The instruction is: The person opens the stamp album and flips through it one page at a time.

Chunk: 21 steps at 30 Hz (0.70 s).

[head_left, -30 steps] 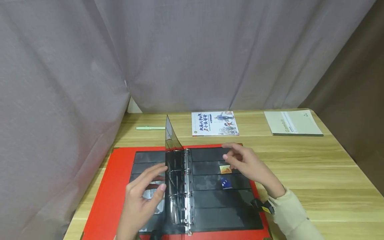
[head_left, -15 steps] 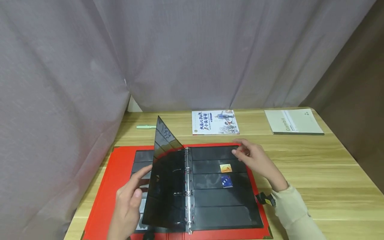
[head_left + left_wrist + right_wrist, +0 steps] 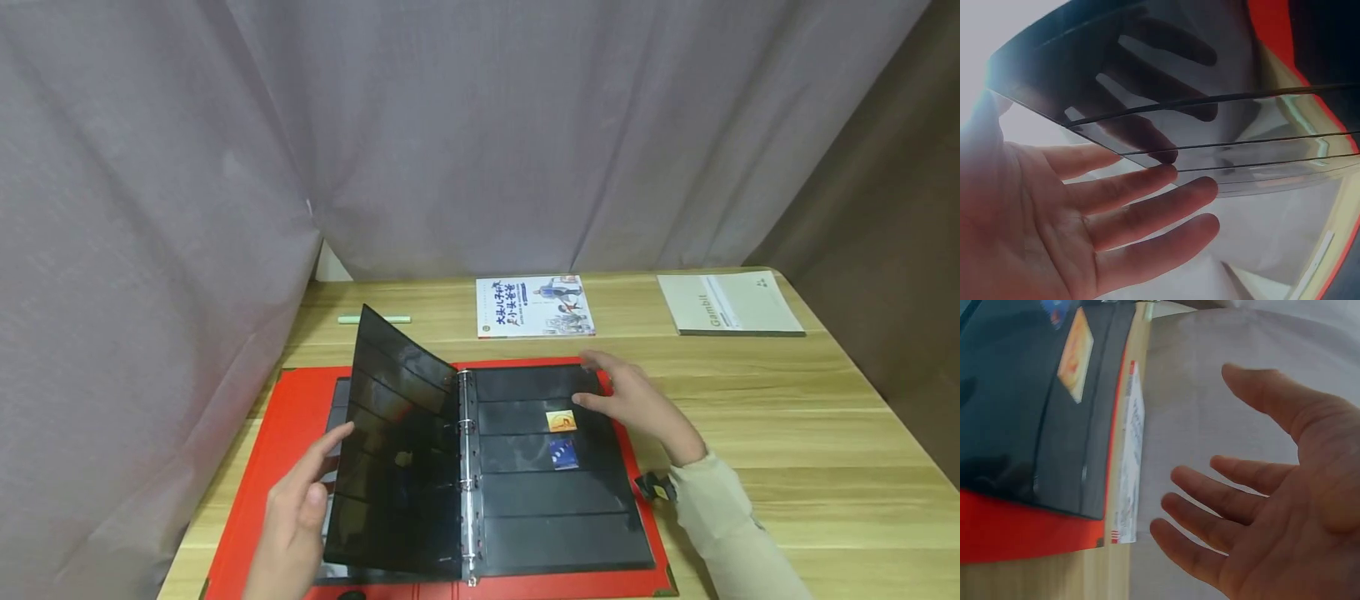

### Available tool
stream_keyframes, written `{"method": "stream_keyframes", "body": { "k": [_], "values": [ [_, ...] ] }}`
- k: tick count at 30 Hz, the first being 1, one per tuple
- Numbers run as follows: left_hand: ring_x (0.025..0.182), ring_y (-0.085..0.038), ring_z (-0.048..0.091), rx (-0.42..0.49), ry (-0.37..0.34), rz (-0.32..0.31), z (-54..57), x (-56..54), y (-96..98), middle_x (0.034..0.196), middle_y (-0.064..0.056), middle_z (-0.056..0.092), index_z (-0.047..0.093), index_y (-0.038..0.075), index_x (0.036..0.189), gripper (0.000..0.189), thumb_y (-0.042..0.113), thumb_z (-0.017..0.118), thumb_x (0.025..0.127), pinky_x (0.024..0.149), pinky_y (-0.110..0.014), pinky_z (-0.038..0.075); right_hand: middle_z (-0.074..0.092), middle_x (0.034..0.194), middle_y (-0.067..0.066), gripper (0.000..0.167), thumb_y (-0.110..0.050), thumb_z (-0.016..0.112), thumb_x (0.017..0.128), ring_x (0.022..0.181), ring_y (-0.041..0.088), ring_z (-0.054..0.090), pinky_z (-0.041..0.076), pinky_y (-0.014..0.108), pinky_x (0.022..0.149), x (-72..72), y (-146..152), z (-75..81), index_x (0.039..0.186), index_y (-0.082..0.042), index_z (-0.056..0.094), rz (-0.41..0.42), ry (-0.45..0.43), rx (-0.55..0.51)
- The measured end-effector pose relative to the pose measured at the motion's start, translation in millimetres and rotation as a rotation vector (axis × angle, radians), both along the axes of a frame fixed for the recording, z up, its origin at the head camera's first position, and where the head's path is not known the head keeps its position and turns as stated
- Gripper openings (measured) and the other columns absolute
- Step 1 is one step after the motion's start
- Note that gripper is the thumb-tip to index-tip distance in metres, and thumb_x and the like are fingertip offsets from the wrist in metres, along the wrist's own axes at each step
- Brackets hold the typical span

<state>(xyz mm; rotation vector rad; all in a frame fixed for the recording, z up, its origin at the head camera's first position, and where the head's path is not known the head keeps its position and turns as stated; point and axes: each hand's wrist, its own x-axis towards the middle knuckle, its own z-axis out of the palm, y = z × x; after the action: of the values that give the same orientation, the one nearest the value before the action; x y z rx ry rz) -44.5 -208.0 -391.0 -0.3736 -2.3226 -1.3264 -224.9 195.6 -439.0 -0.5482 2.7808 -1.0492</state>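
A red ring-binder stamp album (image 3: 258,492) lies spread out on the table. One black pocket page (image 3: 405,475) stands tilted up from the metal rings (image 3: 468,479), leaning left. My left hand (image 3: 288,517) is at that page's outer edge, fingertips against it; the left wrist view shows straight fingers (image 3: 1154,215) beside its glossy, reflecting surface. On the right-hand page sit a yellow-orange stamp (image 3: 561,421) and, below it, a blue stamp (image 3: 563,454). Over that page's upper right edge hovers my right hand (image 3: 637,404), fingers spread and holding nothing, as the right wrist view confirms.
Behind the album lie a light green pen (image 3: 375,319), a white picture book (image 3: 534,307) and a pale green "Gambit" notebook (image 3: 729,304). Grey curtains (image 3: 465,142) hang along the table's back and left side. Bare wood (image 3: 787,433) extends to the right.
The raised page has swung leftward from nearly upright, with my left hand moving left and down alongside it. My right hand has shifted slightly right, and its fingers have spread.
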Motion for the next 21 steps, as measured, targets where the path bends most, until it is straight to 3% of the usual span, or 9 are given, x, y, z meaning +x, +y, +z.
{"method": "stream_keyframes", "body": {
  "k": [3,7,14,21],
  "values": [
    [0.099,-0.02,0.067,0.03,-0.062,0.037,-2.9,2.1,-4.3,0.133,-0.006,0.064,0.058,0.013,0.144,0.051,0.035,0.027,0.109,0.077,-0.034,0.055,0.044,0.15,0.027,0.079,-0.023,0.079,0.087,0.135,0.046,0.042,0.036,0.064,0.107,-3.1,0.9,-5.9,0.15,0.005,0.04,0.003,-0.026,0.018],
    [0.102,-0.019,0.065,0.089,-0.115,0.062,-3.9,4.5,-8.8,0.136,-0.002,0.063,0.06,0.018,0.142,0.053,0.037,0.023,0.11,0.078,-0.035,0.053,0.041,0.151,0.028,0.086,-0.024,0.081,0.085,0.134,0.046,0.041,0.036,0.064,0.107,-6.6,2.5,-13.5,0.152,0.005,0.036,0.009,-0.031,0.046],
    [0.108,-0.013,0.065,0.099,-0.148,0.068,-8.5,5.2,-19.8,0.136,0.0,0.063,0.06,0.011,0.142,0.053,0.027,0.02,0.111,0.085,-0.03,0.052,0.035,0.155,0.031,0.095,-0.027,0.083,0.083,0.138,0.047,0.036,0.033,0.064,0.109,-12.1,4.3,-26.6,0.155,0.005,0.029,0.035,-0.071,0.053],
    [0.121,-0.005,0.058,0.087,-0.151,0.053,-18.7,7.9,-31.9,0.138,-0.001,0.061,0.057,0.004,0.142,0.048,0.013,0.022,0.111,0.094,-0.015,0.043,0.032,0.156,0.032,0.1,-0.029,0.085,0.083,0.142,0.049,0.03,0.03,0.063,0.112,-14.4,5.5,-37.2,0.154,0.009,0.027,0.064,-0.086,0.082]
  ]
}}
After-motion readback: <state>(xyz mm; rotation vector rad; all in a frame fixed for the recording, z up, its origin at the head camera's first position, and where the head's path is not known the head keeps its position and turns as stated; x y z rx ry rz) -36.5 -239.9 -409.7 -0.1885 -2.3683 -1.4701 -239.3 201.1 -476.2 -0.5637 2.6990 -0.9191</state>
